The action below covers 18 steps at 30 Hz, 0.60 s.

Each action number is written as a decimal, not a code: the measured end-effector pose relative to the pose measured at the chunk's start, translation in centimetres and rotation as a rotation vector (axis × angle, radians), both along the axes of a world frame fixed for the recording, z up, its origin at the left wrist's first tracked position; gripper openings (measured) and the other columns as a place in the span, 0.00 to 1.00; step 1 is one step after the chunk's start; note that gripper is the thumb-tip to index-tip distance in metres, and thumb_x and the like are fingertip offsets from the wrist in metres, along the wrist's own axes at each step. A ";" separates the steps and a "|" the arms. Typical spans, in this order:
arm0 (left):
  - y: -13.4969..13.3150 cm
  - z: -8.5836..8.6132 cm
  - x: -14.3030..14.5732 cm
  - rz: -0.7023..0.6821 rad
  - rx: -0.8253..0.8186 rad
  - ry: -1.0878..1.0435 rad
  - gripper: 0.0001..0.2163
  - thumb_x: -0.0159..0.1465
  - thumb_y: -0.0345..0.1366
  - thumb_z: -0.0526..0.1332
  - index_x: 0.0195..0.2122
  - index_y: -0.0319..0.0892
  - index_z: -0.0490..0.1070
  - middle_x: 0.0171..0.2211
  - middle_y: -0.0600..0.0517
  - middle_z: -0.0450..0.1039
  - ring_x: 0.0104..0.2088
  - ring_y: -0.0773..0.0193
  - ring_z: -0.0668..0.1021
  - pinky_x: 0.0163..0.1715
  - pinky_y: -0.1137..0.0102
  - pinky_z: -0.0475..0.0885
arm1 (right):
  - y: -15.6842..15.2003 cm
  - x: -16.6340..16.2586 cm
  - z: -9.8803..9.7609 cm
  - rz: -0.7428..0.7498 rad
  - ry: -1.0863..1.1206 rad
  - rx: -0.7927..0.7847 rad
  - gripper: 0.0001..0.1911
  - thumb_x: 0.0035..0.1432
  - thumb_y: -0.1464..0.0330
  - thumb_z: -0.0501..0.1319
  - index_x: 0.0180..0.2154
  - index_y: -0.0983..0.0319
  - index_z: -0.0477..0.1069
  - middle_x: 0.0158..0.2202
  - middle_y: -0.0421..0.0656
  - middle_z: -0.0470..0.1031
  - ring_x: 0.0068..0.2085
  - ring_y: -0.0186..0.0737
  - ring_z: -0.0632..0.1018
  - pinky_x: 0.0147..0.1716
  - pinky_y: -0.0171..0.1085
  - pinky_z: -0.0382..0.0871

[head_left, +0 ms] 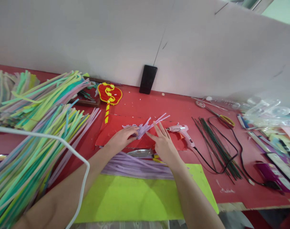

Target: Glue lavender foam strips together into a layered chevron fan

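Note:
My left hand (pixel 124 137) is curled round the near end of a small bunch of short purple pipe cleaners (pixel 144 128) over a red board (pixel 111 123). My right hand (pixel 164 143) is just right of the bunch with its fingers stretched and apart. Its fingertips are close to the loose ends, and I cannot tell whether they touch. Below both hands lies a row of long purple pipe cleaners (pixel 137 167) on a yellow-green mat (pixel 135 197). A metal-bladed tool (pixel 140 153) rests between the row and the board, partly hidden.
A pink glue gun (pixel 183 129) lies to the right, its black cord running past green stems (pixel 215 146) and scissors (pixel 221 119). Colourful pipe cleaners (pixel 40 152) fill the left, crossed by a white cable (pixel 86 178). Behind are a red-and-yellow fan-shaped craft (pixel 110 95) and a phone (pixel 148 79).

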<state>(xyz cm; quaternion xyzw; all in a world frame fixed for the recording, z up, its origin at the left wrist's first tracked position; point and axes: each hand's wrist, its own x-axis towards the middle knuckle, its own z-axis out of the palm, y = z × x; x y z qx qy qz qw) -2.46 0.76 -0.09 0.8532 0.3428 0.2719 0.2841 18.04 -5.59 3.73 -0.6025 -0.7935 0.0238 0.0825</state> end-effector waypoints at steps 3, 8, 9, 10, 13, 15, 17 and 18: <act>0.0 0.1 0.0 -0.002 -0.001 0.002 0.04 0.62 0.33 0.56 0.36 0.43 0.70 0.53 0.48 0.70 0.56 0.61 0.68 0.57 0.60 0.61 | 0.0 0.0 0.1 0.000 -0.001 -0.016 0.36 0.46 0.84 0.49 0.55 0.56 0.66 0.67 0.42 0.43 0.66 0.51 0.44 0.60 0.55 0.51; 0.0 0.0 0.0 0.004 -0.010 0.012 0.05 0.61 0.34 0.57 0.36 0.43 0.70 0.53 0.48 0.69 0.57 0.60 0.68 0.58 0.60 0.61 | 0.0 0.0 0.2 -0.002 0.002 -0.016 0.36 0.45 0.85 0.49 0.55 0.56 0.66 0.67 0.41 0.44 0.66 0.51 0.44 0.61 0.54 0.51; 0.0 0.0 0.0 0.004 -0.011 0.013 0.05 0.61 0.33 0.57 0.37 0.42 0.70 0.53 0.48 0.69 0.57 0.60 0.68 0.58 0.60 0.60 | 0.0 0.0 0.3 -0.005 0.008 -0.006 0.37 0.45 0.85 0.49 0.55 0.55 0.66 0.67 0.40 0.43 0.66 0.51 0.45 0.61 0.54 0.51; 0.1 -0.1 0.0 0.002 -0.013 0.015 0.05 0.61 0.33 0.57 0.37 0.42 0.70 0.53 0.48 0.69 0.57 0.60 0.68 0.58 0.60 0.60 | 0.0 0.1 0.3 -0.010 0.014 0.003 0.36 0.45 0.85 0.49 0.55 0.55 0.66 0.67 0.39 0.43 0.66 0.50 0.45 0.61 0.53 0.51; 0.2 -0.3 -0.1 -0.001 -0.016 0.017 0.05 0.61 0.33 0.57 0.37 0.42 0.69 0.53 0.47 0.69 0.57 0.60 0.67 0.58 0.59 0.60 | 0.1 0.4 0.2 -0.037 0.032 0.023 0.36 0.45 0.84 0.48 0.54 0.55 0.67 0.67 0.38 0.43 0.66 0.49 0.46 0.61 0.53 0.51; 0.2 -0.4 -0.1 -0.003 -0.016 0.020 0.04 0.61 0.33 0.57 0.37 0.42 0.69 0.53 0.47 0.69 0.57 0.60 0.67 0.58 0.59 0.60 | 0.2 0.6 0.0 -0.052 0.038 0.027 0.36 0.45 0.84 0.48 0.54 0.54 0.66 0.67 0.38 0.43 0.66 0.49 0.46 0.60 0.54 0.52; 0.2 -0.3 -0.1 -0.004 -0.009 0.021 0.04 0.61 0.33 0.57 0.37 0.43 0.69 0.53 0.48 0.69 0.57 0.60 0.67 0.58 0.58 0.60 | 0.3 0.8 -0.2 -0.056 0.042 0.028 0.37 0.45 0.84 0.48 0.55 0.53 0.66 0.67 0.38 0.43 0.66 0.50 0.46 0.60 0.54 0.52; 0.2 -0.3 -0.1 -0.006 -0.006 0.022 0.04 0.61 0.33 0.57 0.36 0.43 0.69 0.54 0.48 0.69 0.57 0.60 0.67 0.58 0.59 0.60 | 0.3 0.9 -0.3 -0.053 0.043 0.029 0.37 0.45 0.84 0.48 0.55 0.53 0.66 0.67 0.38 0.42 0.66 0.50 0.46 0.60 0.54 0.52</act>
